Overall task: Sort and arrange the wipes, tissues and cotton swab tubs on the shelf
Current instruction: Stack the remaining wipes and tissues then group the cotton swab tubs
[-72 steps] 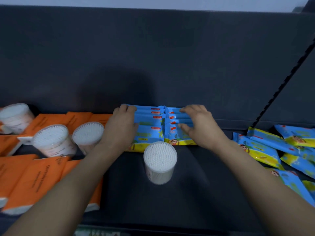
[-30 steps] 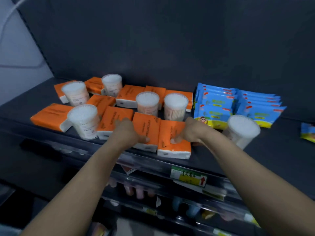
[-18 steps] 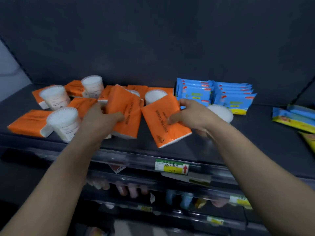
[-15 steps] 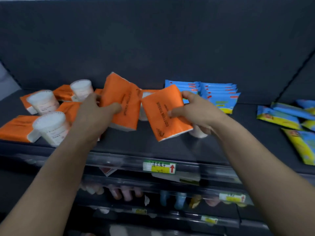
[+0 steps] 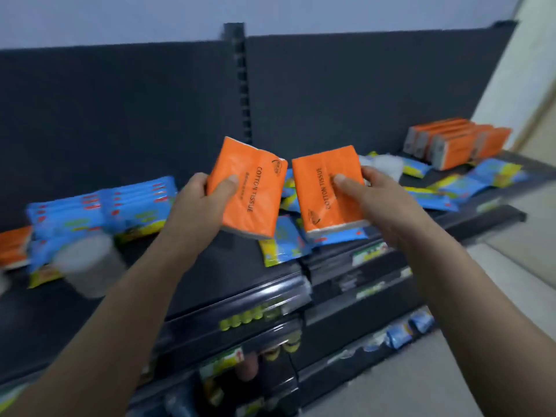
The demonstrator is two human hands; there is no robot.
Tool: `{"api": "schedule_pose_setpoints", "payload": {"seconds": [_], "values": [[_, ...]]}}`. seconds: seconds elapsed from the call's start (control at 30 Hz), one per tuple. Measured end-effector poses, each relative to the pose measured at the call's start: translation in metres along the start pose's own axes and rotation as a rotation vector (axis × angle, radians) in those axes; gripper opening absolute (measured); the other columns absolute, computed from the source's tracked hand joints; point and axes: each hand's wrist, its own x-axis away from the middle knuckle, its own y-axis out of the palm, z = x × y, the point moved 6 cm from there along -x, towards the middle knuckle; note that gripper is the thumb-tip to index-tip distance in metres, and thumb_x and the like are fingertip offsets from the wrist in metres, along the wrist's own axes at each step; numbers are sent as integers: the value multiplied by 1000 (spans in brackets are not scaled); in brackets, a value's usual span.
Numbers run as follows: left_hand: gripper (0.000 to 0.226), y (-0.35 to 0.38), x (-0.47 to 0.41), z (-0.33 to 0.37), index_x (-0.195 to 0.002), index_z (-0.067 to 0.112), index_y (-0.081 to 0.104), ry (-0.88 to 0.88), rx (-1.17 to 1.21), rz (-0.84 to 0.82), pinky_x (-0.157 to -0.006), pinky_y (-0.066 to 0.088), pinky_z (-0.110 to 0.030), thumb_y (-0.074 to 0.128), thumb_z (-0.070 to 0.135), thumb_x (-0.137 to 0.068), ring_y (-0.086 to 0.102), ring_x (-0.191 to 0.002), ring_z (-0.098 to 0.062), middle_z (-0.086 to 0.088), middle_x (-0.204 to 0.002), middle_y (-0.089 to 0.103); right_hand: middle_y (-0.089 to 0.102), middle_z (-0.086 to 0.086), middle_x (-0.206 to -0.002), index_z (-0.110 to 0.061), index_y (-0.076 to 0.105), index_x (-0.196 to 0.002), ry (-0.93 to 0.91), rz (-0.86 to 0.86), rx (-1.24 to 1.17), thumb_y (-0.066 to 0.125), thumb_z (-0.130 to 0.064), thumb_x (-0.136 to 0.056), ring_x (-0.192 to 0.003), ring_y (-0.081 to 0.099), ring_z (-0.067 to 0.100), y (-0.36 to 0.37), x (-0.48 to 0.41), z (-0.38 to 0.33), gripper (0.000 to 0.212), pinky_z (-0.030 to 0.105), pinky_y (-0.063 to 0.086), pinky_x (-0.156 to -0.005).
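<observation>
Backdrop: dark grey shelf (image 5: 234, 263) unit with a slotted upright post (image 5: 240, 79) against a pale wall, price tags along the front rails.
Left tissue pack (image 5: 248, 188): orange, printed "COTTON TISSUE", held in the air above the shelf, tilted, its white end lowest.
Left hand (image 5: 198, 206): closed around that pack's left edge, thumb pressed on the orange face.
Right tissue pack (image 5: 328, 188): same orange kind, just beside the first without touching it, lettering upside down.
Right hand (image 5: 376, 200): closed on that pack's right edge, thumb on its face.
Wipes stack (image 5: 102, 206): blue packs in neat overlapping rows, on the shelf left of the hands.
Loose wipes (image 5: 285, 239): blue and yellow packs lying scattered below and right of the held packs, more (image 5: 469, 182) further right.
Cotton swab tub (image 5: 87, 263): blurred white cylinder at the front left.
Second tub (image 5: 388, 165): pale, behind the right hand.
Far tissue row (image 5: 457, 141): orange packs standing on edge together at the shelf's right end.
Left edge: another orange pack (image 5: 13, 245), partly cut off.
</observation>
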Motion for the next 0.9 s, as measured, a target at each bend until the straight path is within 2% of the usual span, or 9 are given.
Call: {"api": "schedule_pose_setpoints", "payload": {"seconds": [0.07,0.13,0.23,0.33,0.43,0.47,0.6,0.77,0.9], "values": [[29,62,-2,23,-92,12,56,28,35,-137,-65,40,-29,58,40,-87,53,-72,-15,1,-80,58,67,3,-114,-19,56,-123,32,95,8,67,-46,-76,-99,65,20,-57,-4,21,55,43,50,-96],[33,119,-2,42,-87,17,55,50,51,-269,-68,41,-35,60,48,-76,53,-72,-17,1,-79,57,67,5,-113,-17,56,-123,65,155,0,67,-33,-83,-97,65,20,-107,-6,40,45,40,51,-94],[34,192,-1,69,-85,21,54,101,33,-392,-70,42,-37,54,50,-67,54,-72,-17,2,-78,58,66,6,-112,-15,54,-125,130,257,8,68,-24,-84,-97,66,22,-174,-4,67,44,44,50,-95],[31,260,-3,91,-91,20,55,158,3,-490,-70,43,-35,60,45,-74,56,-76,-18,1,-85,61,65,5,-110,-14,53,-123,171,352,24,69,-19,-83,-92,65,21,-230,-1,87,43,39,52,-89],[24,321,-9,108,-98,15,54,226,-37,-556,-69,42,-35,59,35,-86,55,-77,-18,0,-87,60,62,4,-104,-18,52,-120,217,434,46,69,-17,-84,-81,61,15,-278,-2,104,40,29,49,-70],[23,340,-11,113,-98,16,54,243,-44,-575,-70,43,-35,59,35,-87,55,-77,-17,0,-89,60,62,5,-105,-17,52,-121,231,460,49,69,-17,-83,-81,62,17,-293,-4,110,42,28,48,-66],[28,410,-25,132,-104,14,54,290,-89,-635,-74,45,-34,58,36,-87,59,-86,-20,-3,-97,62,64,9,-110,-18,53,-123,276,552,87,71,-17,-80,-91,64,25,-346,-29,130,46,32,49,-73],[30,475,-68,149,-107,15,53,289,-130,-613,-71,46,-33,60,35,-87,60,-88,-20,-3,-102,62,62,8,-104,-17,55,-116,270,557,147,68,-12,-79,-78,58,17,-392,-97,136,40,26,44,-59],[41,512,-115,162,-120,12,52,284,-179,-530,-74,44,-30,64,29,-85,60,-95,-23,-6,-112,61,60,6,-96,-15,56,-110,222,530,234,67,-11,-78,-74,56,16,-426,-160,129,34,26,43,-58]]}}
